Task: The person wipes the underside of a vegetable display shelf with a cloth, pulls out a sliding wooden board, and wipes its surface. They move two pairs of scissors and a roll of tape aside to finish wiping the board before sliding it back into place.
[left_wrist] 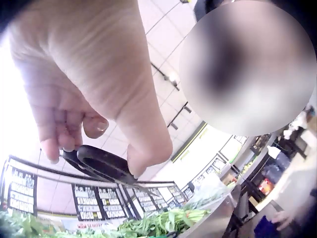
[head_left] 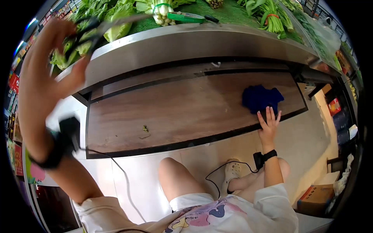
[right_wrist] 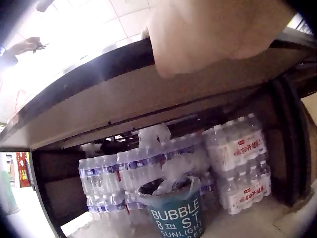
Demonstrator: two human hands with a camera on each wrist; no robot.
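Observation:
Raised at the left of the head view, my left hand point(head_left: 42, 73) holds a pair of scissors point(head_left: 95, 37) by its black handles, the blades pointing right over the vegetables. In the left wrist view the thumb and fingers are curled at the black scissor handles point(left_wrist: 104, 164). My right hand point(head_left: 269, 126) lies at the right front edge of the brown wooden shelf point(head_left: 175, 112), fingers extended, fingertips at a crumpled dark blue cloth point(head_left: 261, 99). In the right wrist view that hand point(right_wrist: 208, 37) rests over the board's edge, its fingers largely hidden.
Leafy lettuce point(head_left: 118, 23), bundled greens point(head_left: 274, 23) and a green-and-white tool point(head_left: 186, 17) lie on the green mat behind a metal ledge point(head_left: 202, 40). Under the shelf stand bottle packs point(right_wrist: 237, 148) and a teal bin point(right_wrist: 173, 210). Scraps of leaf point(head_left: 145, 128) dot the shelf.

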